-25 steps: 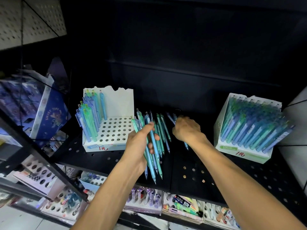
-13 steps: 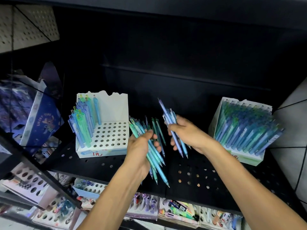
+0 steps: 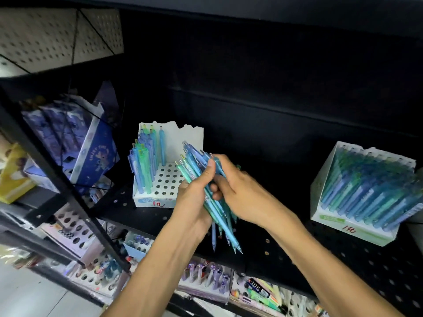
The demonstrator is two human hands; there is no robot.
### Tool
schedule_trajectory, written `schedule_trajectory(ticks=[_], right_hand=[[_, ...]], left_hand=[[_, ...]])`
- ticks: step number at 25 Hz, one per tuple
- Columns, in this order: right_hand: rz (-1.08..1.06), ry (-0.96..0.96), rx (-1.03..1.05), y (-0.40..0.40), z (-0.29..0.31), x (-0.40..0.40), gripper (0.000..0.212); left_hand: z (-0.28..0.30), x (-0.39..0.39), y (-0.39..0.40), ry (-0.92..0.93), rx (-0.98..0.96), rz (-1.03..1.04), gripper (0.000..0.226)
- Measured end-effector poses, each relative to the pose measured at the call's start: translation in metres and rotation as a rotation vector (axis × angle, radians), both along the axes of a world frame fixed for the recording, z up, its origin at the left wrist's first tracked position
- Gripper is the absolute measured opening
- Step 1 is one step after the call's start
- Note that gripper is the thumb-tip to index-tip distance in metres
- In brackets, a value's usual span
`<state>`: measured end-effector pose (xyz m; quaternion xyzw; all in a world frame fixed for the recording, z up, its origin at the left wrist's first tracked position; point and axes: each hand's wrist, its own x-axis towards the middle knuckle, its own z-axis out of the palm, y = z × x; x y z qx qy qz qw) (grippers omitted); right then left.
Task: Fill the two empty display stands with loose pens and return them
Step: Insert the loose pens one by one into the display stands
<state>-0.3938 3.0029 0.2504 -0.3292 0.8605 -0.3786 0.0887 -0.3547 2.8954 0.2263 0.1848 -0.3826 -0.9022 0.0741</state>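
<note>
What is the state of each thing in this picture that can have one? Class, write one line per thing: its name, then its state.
Left stand: partly filled, pens along its left side, most holes empty.
Right stand: full of pens, tilted back.
Pen bundle: lifted off the shelf, tips pointing down.
Left hand: grips the bundle.
Right hand: holds the bundle from the right.
Shelf: black, perforated.
</note>
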Motion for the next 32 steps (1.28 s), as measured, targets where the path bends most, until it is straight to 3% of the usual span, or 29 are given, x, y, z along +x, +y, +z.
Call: schedule_trajectory(ticks=[2,4,7,10,12,18,21,32], right_hand=[[0.013,0.004,-0.022,-0.011,-0.003,0.002,0.050],[0.039,0.027,-0.037,-0.019,-0.005,0.005,0.053],[0.097,0.074,-0.033,-0.034,-0.006,0.007,0.042],[0.057,0.304,0.008,-0.050,-0.010,0.013,0.022],[-0.007,0.373,-0.084,-0.059,-0.014,0.015,0.022],[-0.320,0.313,-0.439,-0.063,0.003,-0.009,0.032],[-0.283,0.179,-0.543,-0.076,0.004,-0.019,0.024],[-0.251,0.263,-0.344,-0.135,-0.028,-0.041,0.019]], left_hand=[[0.004,0.005,-0.010,0.003,0.006,0.052,0.052],[0.007,0.008,-0.020,-0.001,0.001,0.123,0.041],[0.007,0.015,-0.032,-0.021,-0.097,0.239,0.018],[0.006,0.021,-0.039,-0.001,-0.196,0.324,0.012],[0.009,0.024,-0.042,0.051,-0.260,0.374,0.011],[0.014,0.042,-0.085,0.112,-0.419,0.492,0.018],[0.008,0.048,-0.103,0.072,-0.485,0.498,0.018],[0.001,0.059,-0.132,-0.005,-0.421,0.495,0.013]])
